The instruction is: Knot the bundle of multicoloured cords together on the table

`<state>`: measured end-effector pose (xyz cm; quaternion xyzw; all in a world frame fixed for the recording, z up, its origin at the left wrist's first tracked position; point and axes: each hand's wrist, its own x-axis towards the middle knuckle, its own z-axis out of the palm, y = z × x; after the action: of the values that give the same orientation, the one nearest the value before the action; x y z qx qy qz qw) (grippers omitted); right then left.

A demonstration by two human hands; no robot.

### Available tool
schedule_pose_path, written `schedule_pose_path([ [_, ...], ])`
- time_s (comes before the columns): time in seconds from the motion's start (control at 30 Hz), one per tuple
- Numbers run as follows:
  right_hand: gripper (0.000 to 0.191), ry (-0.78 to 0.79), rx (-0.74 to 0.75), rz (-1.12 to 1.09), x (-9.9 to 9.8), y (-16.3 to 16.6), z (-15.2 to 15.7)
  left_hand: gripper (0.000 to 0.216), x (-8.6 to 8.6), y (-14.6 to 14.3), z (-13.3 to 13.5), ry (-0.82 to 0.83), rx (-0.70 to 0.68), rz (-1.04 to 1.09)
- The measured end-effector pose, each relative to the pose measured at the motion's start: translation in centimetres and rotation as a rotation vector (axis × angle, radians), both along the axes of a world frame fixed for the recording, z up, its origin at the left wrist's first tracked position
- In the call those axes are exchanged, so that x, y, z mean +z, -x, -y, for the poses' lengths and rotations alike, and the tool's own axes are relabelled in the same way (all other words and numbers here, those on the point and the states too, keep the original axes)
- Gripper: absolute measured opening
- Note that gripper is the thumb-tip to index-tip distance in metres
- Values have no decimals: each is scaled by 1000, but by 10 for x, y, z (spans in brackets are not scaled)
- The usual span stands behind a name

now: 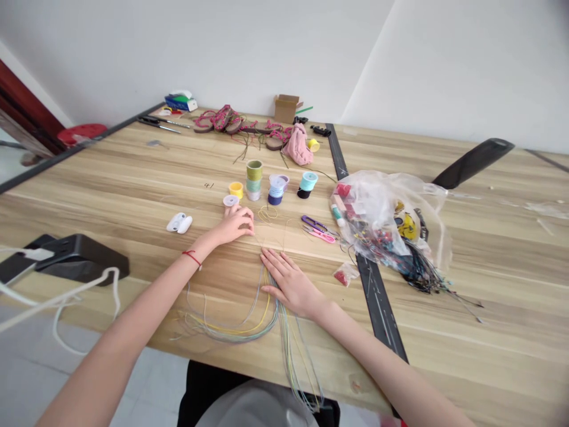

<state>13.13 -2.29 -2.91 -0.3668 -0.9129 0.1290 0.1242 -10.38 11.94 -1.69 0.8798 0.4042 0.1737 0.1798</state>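
My right hand (291,283) lies flat on the table with its fingers stretched out, pressing on a bundle of thin cords (249,337) in yellow, pale blue and pale green. The cords fan out below it to the left and hang over the table's front edge. My left hand (235,224), wearing a red string bracelet (192,258), has curled fingers beside a white spool (231,200); what its fingertips hold is too fine to make out. Close by are a yellow spool (236,190), a loose yellow thread (268,214) and a stack of green spools (254,172).
Blue spools (275,193) and a turquoise spool on black (307,181) stand further right. Purple snips (315,223) and pink snips (320,235) lie near a plastic bag (391,219) of cords. An earbud case (179,223) and a black power strip (82,259) are left.
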Motion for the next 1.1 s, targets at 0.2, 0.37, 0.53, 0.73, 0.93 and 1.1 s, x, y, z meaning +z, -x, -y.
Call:
schedule_pose_path([
  [0.2,64,104,-84,-201,13,-15,0,18,20,-6,28,-24,-50,11],
  [0.37,47,80,-108,-225,18,-25,16,44,28,-26,71,101,-323,-3],
  [0.53,32,15,101,-137,15,-5,42,51,9,-47,70,183,-498,-133],
  [0.73,37,75,323,-72,25,15,93,59,-1,-52,42,70,-444,-159],
  [0.93,30,182,453,-253,54,2,115,77,12,-44,41,148,-332,-29],
  [1.1,32,110,-45,-247,53,-35,47,66,20,-30,58,80,-217,1],
])
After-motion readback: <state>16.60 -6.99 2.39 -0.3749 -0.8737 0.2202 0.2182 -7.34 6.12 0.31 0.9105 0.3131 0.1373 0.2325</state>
